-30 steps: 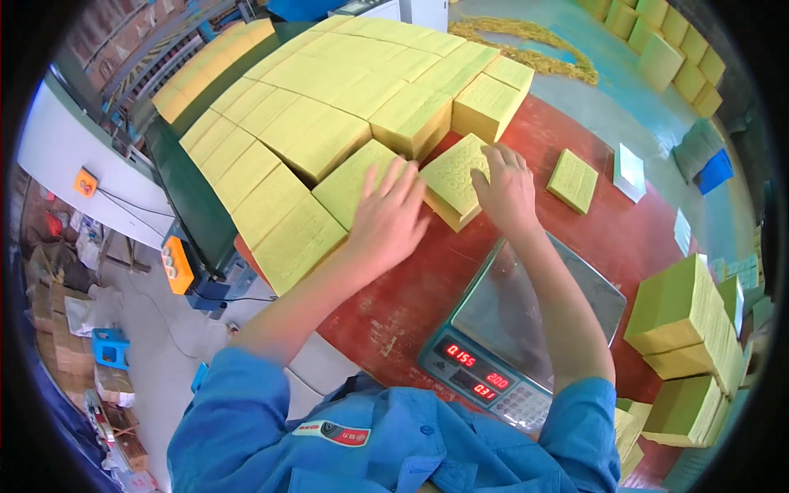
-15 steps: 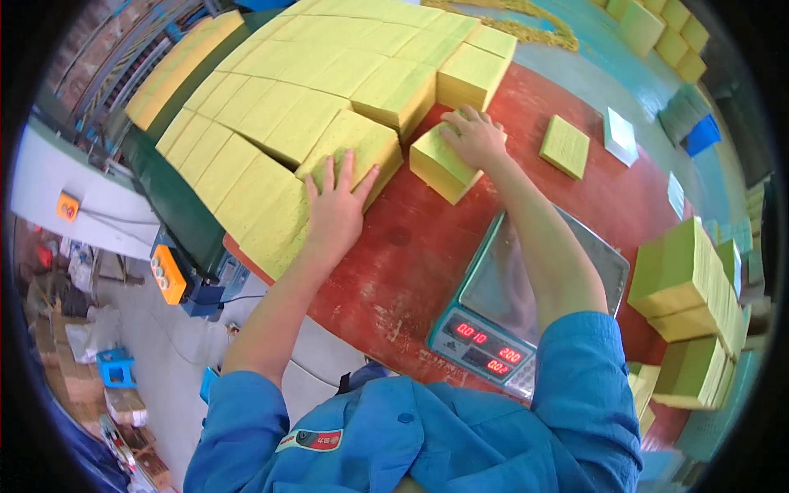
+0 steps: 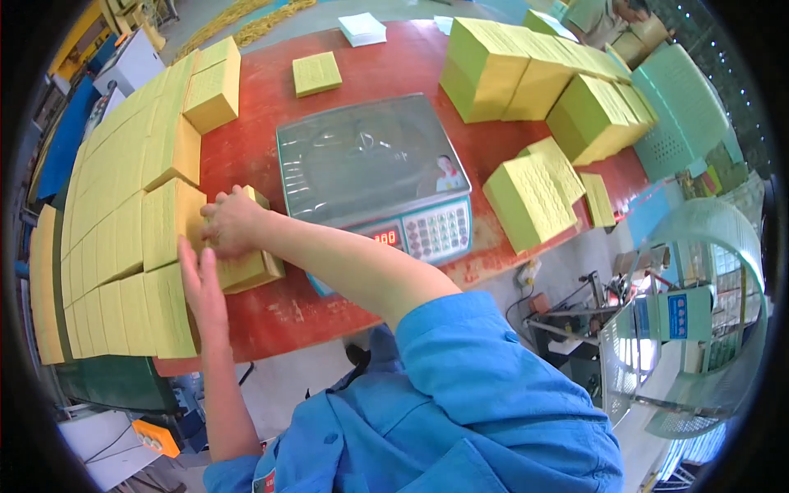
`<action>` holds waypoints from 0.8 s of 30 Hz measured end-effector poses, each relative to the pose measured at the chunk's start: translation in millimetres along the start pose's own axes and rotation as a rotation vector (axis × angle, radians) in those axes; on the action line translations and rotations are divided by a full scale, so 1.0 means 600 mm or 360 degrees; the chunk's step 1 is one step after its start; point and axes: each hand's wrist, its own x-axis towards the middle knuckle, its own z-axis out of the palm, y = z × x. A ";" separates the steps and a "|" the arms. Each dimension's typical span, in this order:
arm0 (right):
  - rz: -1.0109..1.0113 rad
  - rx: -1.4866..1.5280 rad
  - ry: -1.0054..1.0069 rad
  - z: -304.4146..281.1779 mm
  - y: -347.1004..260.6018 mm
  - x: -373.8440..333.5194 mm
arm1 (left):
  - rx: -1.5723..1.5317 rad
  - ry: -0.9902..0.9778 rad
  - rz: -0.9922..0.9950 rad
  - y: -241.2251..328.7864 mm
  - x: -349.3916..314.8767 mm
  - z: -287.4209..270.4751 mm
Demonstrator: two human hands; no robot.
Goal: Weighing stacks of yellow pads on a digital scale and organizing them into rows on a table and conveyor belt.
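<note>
My right hand [image 3: 233, 222] reaches across in front of me and grips a block of yellow paper [image 3: 255, 271] from above, fingers bent over its top. Its far corner shows past my wrist. My left hand [image 3: 205, 292], fingers stretched and slightly apart, is upright between that block and the packed rows of yellow paper blocks [image 3: 123, 238] on the left. Its fingertips are close to my right hand; whether they press on the block is hard to tell. Just right of the hands is a digital scale [image 3: 370, 164] with a bare metal pan and a lit red display, partly covered by my right forearm.
More yellow stacks [image 3: 493, 74] stand at the far right of the red table [image 3: 263, 123], with others [image 3: 534, 197] nearer its right edge. A thin yellow pad [image 3: 316, 74] and a white stack [image 3: 362, 29] lie beyond the scale. Another person [image 3: 604, 20] is at the far right.
My view has swung to the right, so the scale and right-hand stacks show more fully. Both hands are now close together; my left has come off the top of the rows to beside the block.
</note>
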 end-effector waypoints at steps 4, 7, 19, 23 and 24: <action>0.0012 -0.0125 0.0247 0.022 -0.063 -0.110 | 0.0095 -0.0103 -0.0099 -0.005 -0.116 -0.002; -0.0010 0.0762 0.0807 0.041 -0.094 -0.186 | 0.0325 -0.0410 -0.0097 -0.015 -0.188 -0.035; 0.1301 0.3487 0.0793 0.223 -0.222 -0.452 | 0.0986 -0.0459 0.0779 0.058 -0.210 -0.047; 0.1103 0.3594 0.0647 0.151 -0.268 -0.424 | 0.0768 -0.0533 0.0451 0.009 -0.211 -0.049; 0.1161 0.3550 0.0687 0.168 -0.268 -0.431 | 0.0688 -0.0464 0.0494 -0.017 -0.207 -0.061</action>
